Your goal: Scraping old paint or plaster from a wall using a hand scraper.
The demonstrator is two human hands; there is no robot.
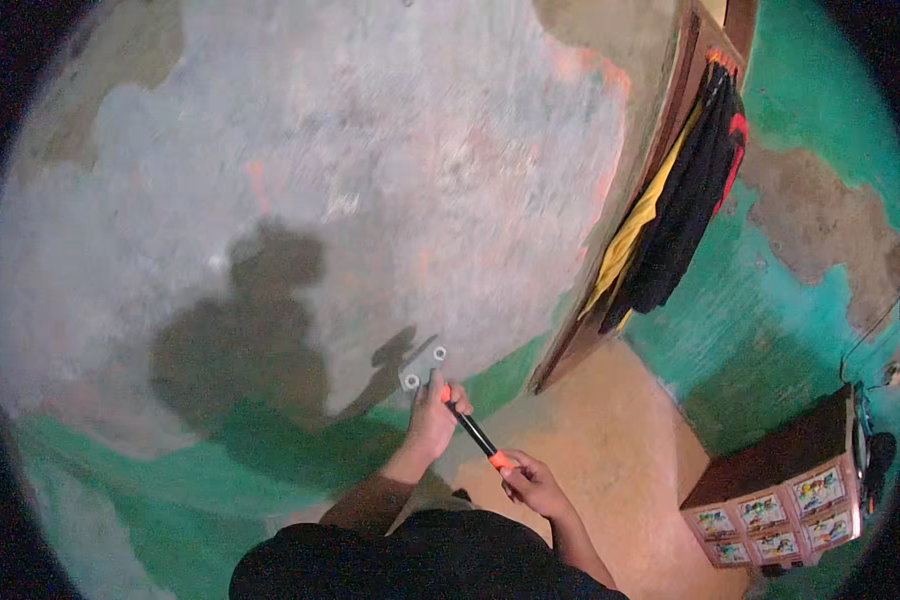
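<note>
Below the centre of the head view, my left hand [436, 420] grips the upper end of a black rod-like tool with orange ends [476, 431]. My right hand [532, 484] has its fingers around the lower orange end. Just beyond my left fingertips is a pale, flat piece with two white rings [425, 367]; whether it is joined to the tool or fixed to the wall, I cannot tell. The tool slants from upper left to lower right, in front of a patchy grey and green wall [435, 187].
Black, yellow and red cloths [682, 195] hang by a brown wooden door or frame [660, 127] at the upper right. A brown cabinet with pictured drawer fronts [772, 510] stands at the lower right on the tan floor [607, 450].
</note>
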